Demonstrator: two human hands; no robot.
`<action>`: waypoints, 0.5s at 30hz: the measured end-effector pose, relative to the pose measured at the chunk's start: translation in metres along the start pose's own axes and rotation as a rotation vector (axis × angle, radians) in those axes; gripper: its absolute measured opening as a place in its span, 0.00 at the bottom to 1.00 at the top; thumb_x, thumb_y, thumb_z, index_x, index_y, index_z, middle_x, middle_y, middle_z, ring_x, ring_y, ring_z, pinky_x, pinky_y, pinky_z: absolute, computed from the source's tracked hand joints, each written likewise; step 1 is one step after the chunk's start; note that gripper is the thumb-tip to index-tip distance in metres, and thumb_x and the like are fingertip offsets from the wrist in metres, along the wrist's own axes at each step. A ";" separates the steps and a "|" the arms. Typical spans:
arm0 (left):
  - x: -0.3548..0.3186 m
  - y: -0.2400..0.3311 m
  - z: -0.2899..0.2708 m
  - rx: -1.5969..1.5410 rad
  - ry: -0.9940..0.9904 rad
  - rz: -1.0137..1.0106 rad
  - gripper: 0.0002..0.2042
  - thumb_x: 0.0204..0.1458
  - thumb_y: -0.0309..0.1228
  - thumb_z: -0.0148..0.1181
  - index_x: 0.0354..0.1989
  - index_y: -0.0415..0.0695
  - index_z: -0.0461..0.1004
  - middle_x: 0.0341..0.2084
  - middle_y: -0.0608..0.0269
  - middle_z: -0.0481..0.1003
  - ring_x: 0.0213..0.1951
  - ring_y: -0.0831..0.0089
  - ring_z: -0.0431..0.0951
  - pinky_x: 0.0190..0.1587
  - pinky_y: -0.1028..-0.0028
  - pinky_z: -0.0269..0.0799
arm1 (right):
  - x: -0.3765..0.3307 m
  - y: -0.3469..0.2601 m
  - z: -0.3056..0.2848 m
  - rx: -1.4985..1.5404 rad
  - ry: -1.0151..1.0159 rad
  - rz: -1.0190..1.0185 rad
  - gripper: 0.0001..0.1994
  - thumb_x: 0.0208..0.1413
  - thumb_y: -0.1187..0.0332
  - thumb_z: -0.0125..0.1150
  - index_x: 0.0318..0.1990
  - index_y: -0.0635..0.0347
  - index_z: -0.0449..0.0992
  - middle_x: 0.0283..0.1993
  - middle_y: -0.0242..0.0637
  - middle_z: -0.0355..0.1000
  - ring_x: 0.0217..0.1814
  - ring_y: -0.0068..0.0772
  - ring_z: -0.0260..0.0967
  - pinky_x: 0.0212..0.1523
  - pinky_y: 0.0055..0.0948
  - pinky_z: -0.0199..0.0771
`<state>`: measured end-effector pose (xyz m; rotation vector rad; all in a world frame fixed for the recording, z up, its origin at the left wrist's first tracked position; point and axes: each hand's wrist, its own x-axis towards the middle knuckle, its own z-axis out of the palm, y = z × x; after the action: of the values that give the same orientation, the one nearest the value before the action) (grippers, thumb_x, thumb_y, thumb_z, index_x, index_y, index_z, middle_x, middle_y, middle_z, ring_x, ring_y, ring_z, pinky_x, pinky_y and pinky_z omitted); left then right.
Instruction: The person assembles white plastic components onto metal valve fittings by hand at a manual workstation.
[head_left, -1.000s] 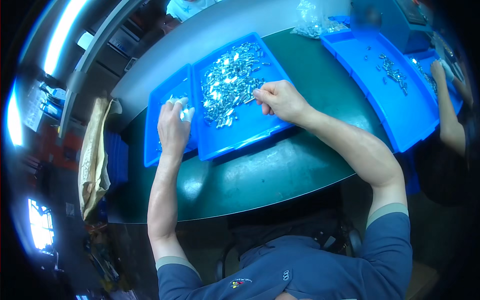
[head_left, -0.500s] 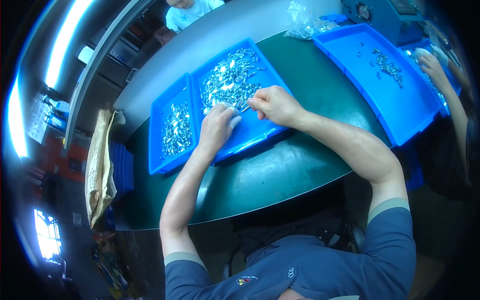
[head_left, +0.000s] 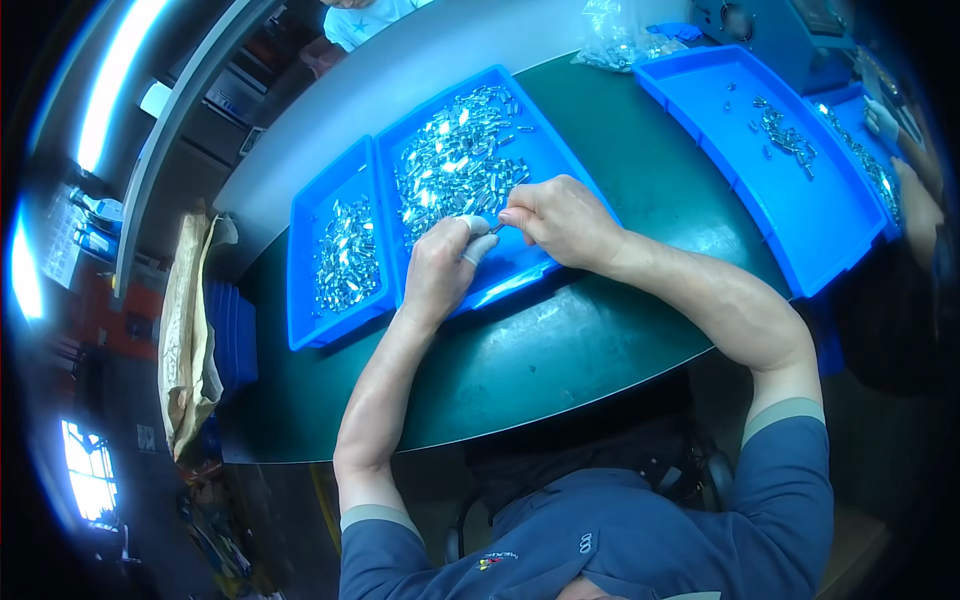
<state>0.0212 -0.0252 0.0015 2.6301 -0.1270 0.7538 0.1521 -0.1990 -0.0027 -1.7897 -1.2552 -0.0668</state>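
Note:
Over the near part of a large blue tray [head_left: 548, 135], my two hands meet with fingertips almost touching. White covers sit on the fingers of my left hand [head_left: 440, 268], which is closed in a pinch. My right hand [head_left: 568, 222] is closed too, thumb against the bent fingers. Between the fingertips a small, thin, dark piece [head_left: 495, 229] shows; its kind is too small to make out, and the fingers hide most of it. Just beyond my hands, a heap of small shiny metal parts [head_left: 450, 150] lies in the tray.
Left of it, a smaller blue tray [head_left: 297, 290] holds more metal parts [head_left: 346, 260]. To the right stands another blue tray [head_left: 800, 235] with scattered parts [head_left: 783, 138]. A clear plastic bag [head_left: 612, 45] lies at the back. A co-worker's gloved hand [head_left: 880, 118] is far right.
My hands have drawn closer together, the left moving slightly right toward the right fingertips. The view has shifted a little. At far right, the co-worker's hands have moved.

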 end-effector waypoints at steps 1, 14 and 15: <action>0.001 0.002 -0.001 0.010 -0.002 0.012 0.08 0.52 0.25 0.72 0.37 0.39 0.79 0.31 0.55 0.81 0.33 0.62 0.83 0.36 0.67 0.78 | 0.000 -0.001 0.000 0.021 -0.007 0.023 0.14 0.64 0.62 0.61 0.29 0.62 0.79 0.23 0.42 0.77 0.26 0.44 0.76 0.31 0.43 0.73; -0.007 0.013 -0.021 0.129 -0.010 0.073 0.09 0.51 0.27 0.72 0.39 0.41 0.79 0.31 0.55 0.81 0.33 0.61 0.83 0.35 0.66 0.77 | 0.001 -0.001 -0.003 0.281 -0.135 0.111 0.17 0.66 0.60 0.59 0.28 0.63 0.79 0.21 0.37 0.77 0.23 0.31 0.73 0.28 0.37 0.72; -0.006 0.015 -0.025 0.138 -0.014 0.071 0.09 0.51 0.27 0.72 0.39 0.41 0.79 0.31 0.55 0.81 0.33 0.61 0.83 0.35 0.66 0.77 | 0.001 -0.001 -0.003 0.290 -0.134 0.107 0.17 0.66 0.60 0.59 0.28 0.63 0.79 0.21 0.37 0.77 0.23 0.31 0.73 0.28 0.37 0.72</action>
<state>0.0012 -0.0291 0.0232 2.7746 -0.1794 0.7944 0.1527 -0.2010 0.0006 -1.6252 -1.1919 0.2865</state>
